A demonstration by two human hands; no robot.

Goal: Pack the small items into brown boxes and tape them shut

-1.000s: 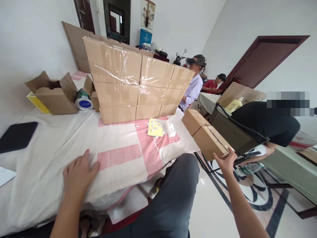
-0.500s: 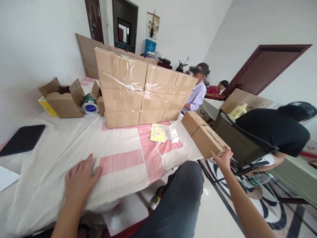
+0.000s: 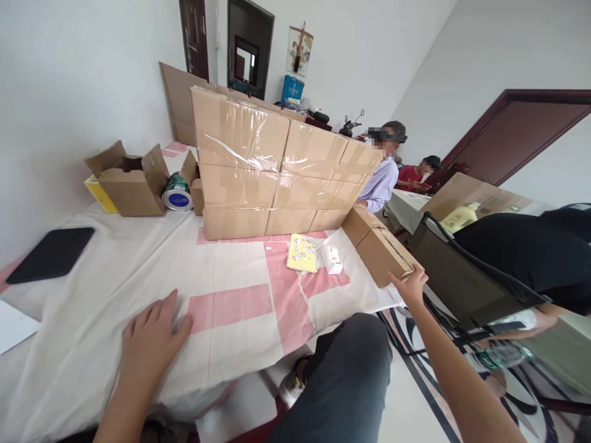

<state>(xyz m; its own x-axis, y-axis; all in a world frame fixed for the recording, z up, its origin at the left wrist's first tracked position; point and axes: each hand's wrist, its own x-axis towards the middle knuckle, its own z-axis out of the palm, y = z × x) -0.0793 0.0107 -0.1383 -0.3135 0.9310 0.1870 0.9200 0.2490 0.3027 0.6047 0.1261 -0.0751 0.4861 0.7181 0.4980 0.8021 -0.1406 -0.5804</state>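
Observation:
My right hand (image 3: 410, 287) grips the near end of a long sealed cardboard box (image 3: 378, 245), which hangs over the right edge of the cloth-covered table (image 3: 92, 295). My left hand (image 3: 150, 335) lies flat on the white and pink cloth, fingers spread, holding nothing. A yellow card of small parts (image 3: 302, 252) and a small white device (image 3: 331, 259) lie on the cloth just left of the held box. Behind them stands a wall of stacked cardboard boxes (image 3: 272, 166) wrapped in clear film.
An opened carton (image 3: 132, 181), a tin (image 3: 178, 192) and a yellow box (image 3: 98, 192) sit at the back left; a black tablet (image 3: 50, 253) lies at left. A person in black (image 3: 521, 246) sits on a chair at right. Two more people sit beyond the stack.
My right hand has brought the long box leftward, toward the table's right edge. The view has shifted right and slightly down. My left hand stays flat on the cloth.

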